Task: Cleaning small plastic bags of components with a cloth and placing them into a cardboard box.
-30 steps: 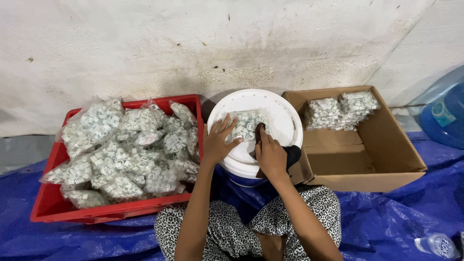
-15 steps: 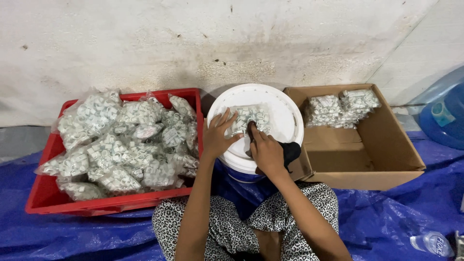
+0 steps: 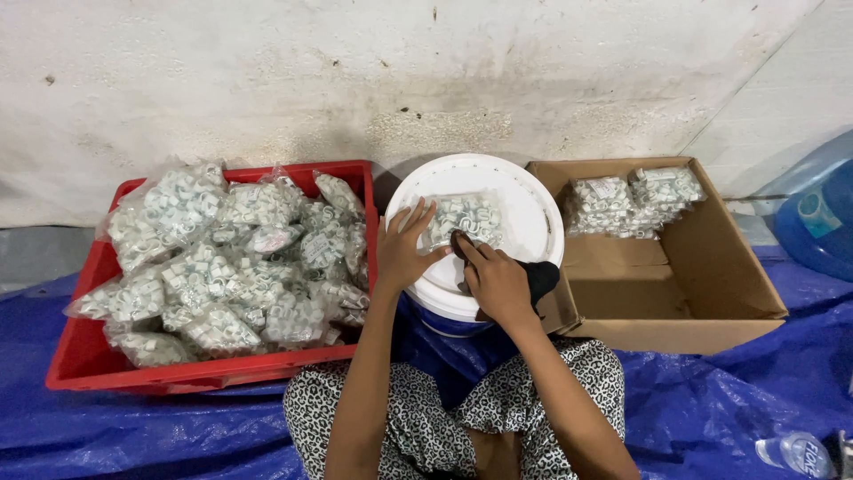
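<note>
- On top of the round white bucket lid, near its middle, lies a clear plastic bag of small white ring-shaped parts.
- Left hand rests at the lid's left edge, fingers spread and stretched toward the bag's left end, fingertips touching or just on it; it grips nothing that shows.
- Right hand sits at the lid's near edge, fingers curled loosely with the fingertips pointing at the bag's lower edge. Whether it pinches the bag or only presses it, I cannot tell.
- A dark cloth-like thing shows just beside the right hand, at the lid's near right edge; whether the hand holds it is not clear.
- Left of the bucket stands a red plastic crate, heaped with many more bags of the same white parts.
- Right of the bucket stands an open cardboard box, touching or nearly touching the bucket; a few filled bags lie stacked along its far edge.
- Everything stands on a blue tarpaulin against a stained white wall.
- The person's legs in spotted trousers show at the lower edge of the view.
- A blue water jug stands at the right edge.
</note>
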